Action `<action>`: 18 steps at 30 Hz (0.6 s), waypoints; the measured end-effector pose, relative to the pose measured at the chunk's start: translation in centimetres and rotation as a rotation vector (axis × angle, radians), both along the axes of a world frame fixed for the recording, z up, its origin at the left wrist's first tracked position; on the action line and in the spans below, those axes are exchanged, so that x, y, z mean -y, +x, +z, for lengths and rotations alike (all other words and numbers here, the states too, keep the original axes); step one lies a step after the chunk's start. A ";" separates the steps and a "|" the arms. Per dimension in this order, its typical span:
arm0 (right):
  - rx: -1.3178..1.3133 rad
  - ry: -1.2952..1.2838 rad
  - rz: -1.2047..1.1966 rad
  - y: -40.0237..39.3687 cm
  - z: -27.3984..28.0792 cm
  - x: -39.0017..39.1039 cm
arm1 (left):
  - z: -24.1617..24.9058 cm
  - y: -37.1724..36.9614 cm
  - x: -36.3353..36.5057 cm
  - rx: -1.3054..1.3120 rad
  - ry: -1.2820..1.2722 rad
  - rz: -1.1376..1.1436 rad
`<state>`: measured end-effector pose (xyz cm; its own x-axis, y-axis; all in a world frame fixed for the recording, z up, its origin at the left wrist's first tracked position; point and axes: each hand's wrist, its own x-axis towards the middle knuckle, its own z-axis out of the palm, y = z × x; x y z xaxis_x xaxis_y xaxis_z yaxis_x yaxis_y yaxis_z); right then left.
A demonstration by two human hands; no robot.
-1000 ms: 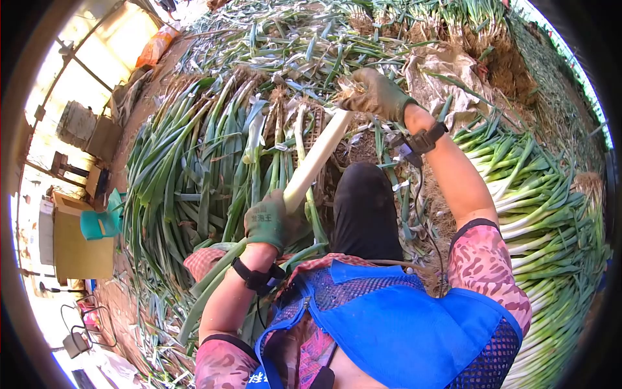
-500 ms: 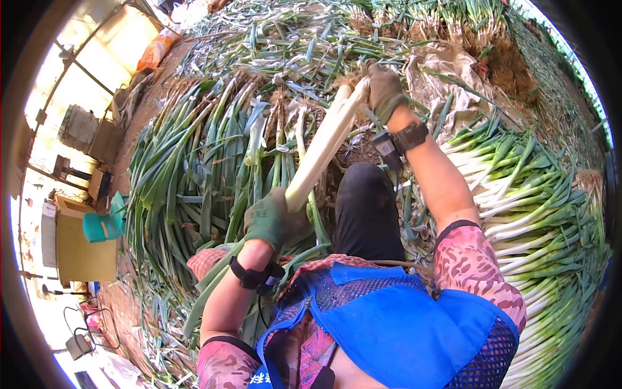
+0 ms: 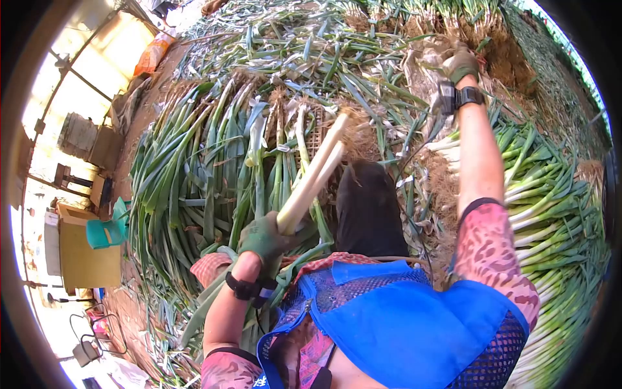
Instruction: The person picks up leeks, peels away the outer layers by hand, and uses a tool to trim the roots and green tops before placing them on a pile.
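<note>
My left hand (image 3: 264,235), in a green glove, is wrapped round the lower part of two thick leeks (image 3: 315,178). Their pale shafts slant up and to the right, with a root tuft at the upper end. Green leaves trail below the hand. Away to the upper right, my right hand (image 3: 461,65), also gloved, is apart from the leeks. Its fingers look curled, and what they hold, if anything, I cannot make out. Untrimmed leeks (image 3: 188,152) with long green leaves lie in a heap left of my knee.
Cleaned leeks (image 3: 538,246) with white shafts lie in a long row to my right. Leaf scraps (image 3: 291,39) cover the ground ahead, with a crumpled sack (image 3: 421,65) beside them. A teal plastic container (image 3: 107,230) and a yellowish box (image 3: 91,256) stand at the left.
My right hand has left the top of the leeks and moved right and away from me. The leeks stay in my left hand, their upper ends now slightly apart and a little lower.
</note>
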<state>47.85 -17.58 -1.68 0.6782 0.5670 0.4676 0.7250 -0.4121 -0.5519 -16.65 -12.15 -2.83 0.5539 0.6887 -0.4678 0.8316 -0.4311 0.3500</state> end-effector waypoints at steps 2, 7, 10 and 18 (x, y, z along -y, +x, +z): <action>0.215 -0.173 0.029 -3.1 0.4 2.0 | -0.7 -0.2 -1.3 0.028 0.018 0.004; 0.524 0.069 0.806 -29.2 0.4 0.7 | 0.2 3.0 -4.5 0.242 -0.128 -0.005; 1.056 0.289 0.880 -35.7 0.8 -1.8 | 4.9 7.0 -3.1 0.371 -0.280 -0.113; 1.231 0.220 0.674 -22.0 12.4 1.8 | 13.2 14.2 -3.4 0.789 0.117 -0.586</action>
